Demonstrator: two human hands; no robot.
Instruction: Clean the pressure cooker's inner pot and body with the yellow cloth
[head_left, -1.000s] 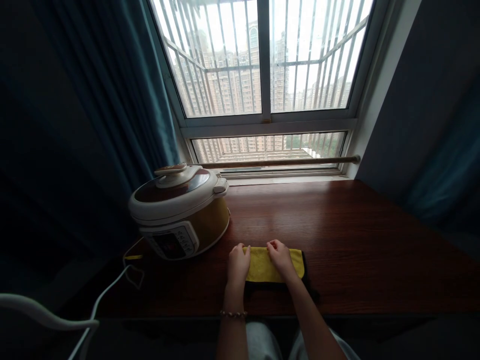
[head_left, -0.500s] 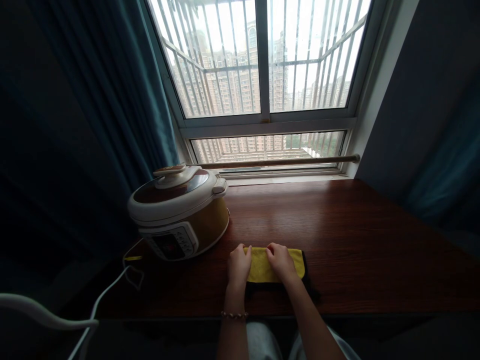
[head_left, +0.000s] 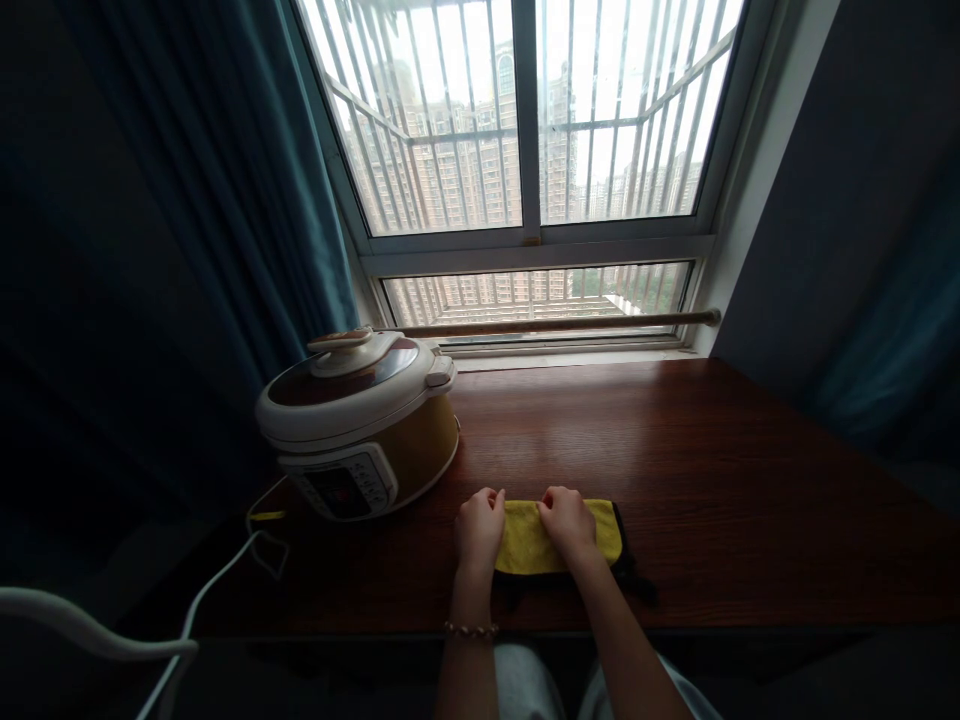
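Observation:
A folded yellow cloth (head_left: 527,545) with a dark edging lies on the brown wooden table close to its front edge. At its far left corner my left hand (head_left: 480,528) is closed, thumb against fingers, gripping the fold. My right hand (head_left: 568,522) pinches the far edge of the same cloth, right of its middle. The right end of the cloth reaches out past my right hand, where a dark strip trails on the table. My fingertips are partly hidden behind the knuckles.
A white and gold electric pressure cooker (head_left: 360,430) stands to the left. White cables (head_left: 214,585) run at the lower left. Behind the wooden table (head_left: 675,450) are a barred window (head_left: 525,130) and a horizontal rail (head_left: 562,325). A blue curtain (head_left: 247,180) hangs on the left.
The cloth's right end has shifted slightly right and toward me. My right hand has moved a little to the right with it, while my left hand stays almost in place.

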